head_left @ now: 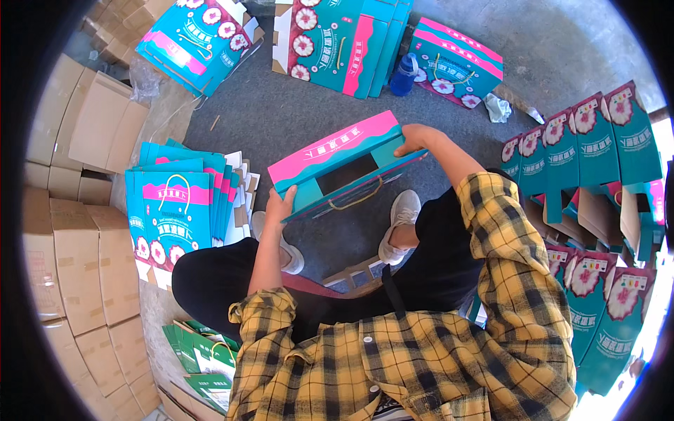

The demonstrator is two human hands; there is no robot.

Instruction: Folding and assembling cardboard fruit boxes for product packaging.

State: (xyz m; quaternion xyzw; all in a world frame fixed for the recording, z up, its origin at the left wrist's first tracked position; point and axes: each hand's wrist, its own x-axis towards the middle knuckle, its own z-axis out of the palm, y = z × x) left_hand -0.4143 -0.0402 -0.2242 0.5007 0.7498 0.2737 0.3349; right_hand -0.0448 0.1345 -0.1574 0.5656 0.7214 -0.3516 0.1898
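Observation:
Between my two hands is a teal and pink cardboard gift box, held tilted above the floor in front of my knees. Its pink flap stands up along the far side. Teal end flaps are folded in, with a dark rectangular opening in the middle. A cord handle loops from the near side. My left hand grips the left end, thumb on the edge. At the right end my right hand has its thumb over the top edge, its other fingers mostly hidden.
Flat teal cartons are stacked left of my feet; more flattened cartons lie at the far side. A blue bottle stands beside a formed box. Brown cartons line the left; rows of teal boxes stand right.

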